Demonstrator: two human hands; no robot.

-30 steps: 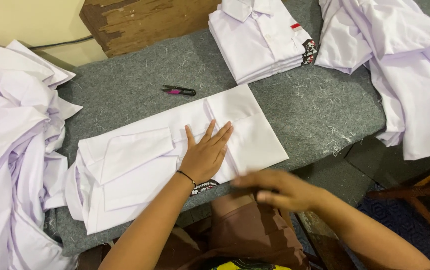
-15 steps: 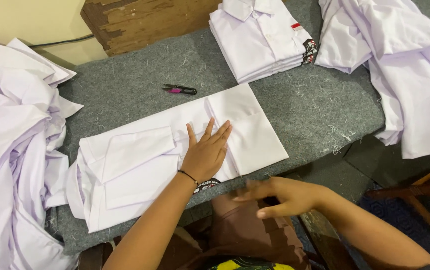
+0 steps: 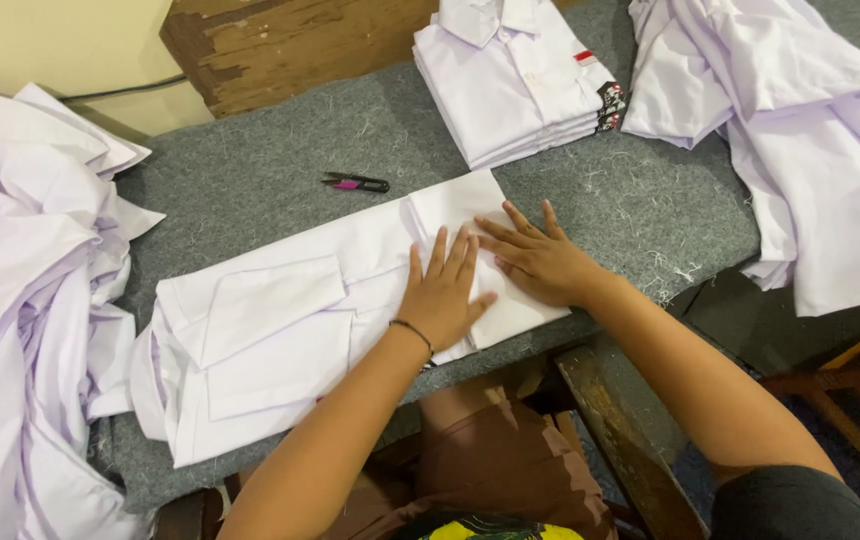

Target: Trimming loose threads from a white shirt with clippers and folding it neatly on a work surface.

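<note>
Both hands rest flat, fingers spread and gripping nothing, on the partly folded white cotton shirt point(image 3: 320, 320) that lies along the near edge of the grey felt-covered table point(image 3: 250, 190). The left hand point(image 3: 442, 297) presses the middle of the shirt; the right hand point(image 3: 540, 262) lies just beside it, on the folded end toward the right.

Risks, as a judgement:
- The right end of the shirt sits at the near edge of the table. Uneven pressure there could drag it over the edge and open the fold.
- The cloth is thin and smooth, with soft creases. A sliding palm could shift the upper layer and leave the sleeve panel skewed.
- Loose pale threads lie scattered over the felt and could cling to the cloth.
- The small black-and-pink thread snips point(image 3: 356, 183) lie just beyond the shirt's far side, apart from it; a wide sweep could catch them.

Surroundings: a squared stack of folded white shirts point(image 3: 510, 85) sits at the far edge. Loose white shirts are heaped at the left edge point(image 3: 20, 280) and the right edge point(image 3: 800, 150), rumpled and draping.
</note>
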